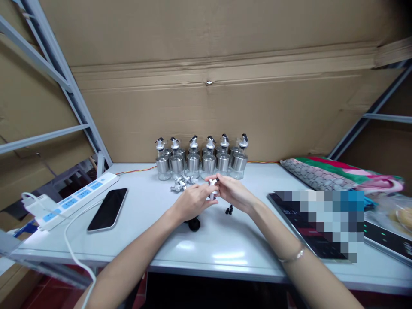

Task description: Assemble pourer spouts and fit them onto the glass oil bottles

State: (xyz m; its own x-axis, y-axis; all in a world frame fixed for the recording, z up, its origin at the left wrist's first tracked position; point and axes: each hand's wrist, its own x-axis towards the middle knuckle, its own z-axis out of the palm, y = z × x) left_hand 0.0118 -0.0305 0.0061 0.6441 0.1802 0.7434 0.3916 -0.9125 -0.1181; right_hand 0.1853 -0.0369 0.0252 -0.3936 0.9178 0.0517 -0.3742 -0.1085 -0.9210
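Observation:
Above the middle of the table, my left hand and my right hand meet around a silver-and-white pour spout with a black tip. Fingers of both hands are closed on it, and its far parts are hidden behind them. Just beyond my left hand lies a small pile of loose silver pour spouts. A few tiny black plugs rest on the table below my right hand. Near my left wrist is a round black piece, partly covered by the hand.
Glass-and-steel oil bottles, several topped with spouts, stand in rows against the cardboard wall. At left are a power strip with a white cable and a phone. A dark tablet-like device, partly blurred, and colourful bags occupy the right.

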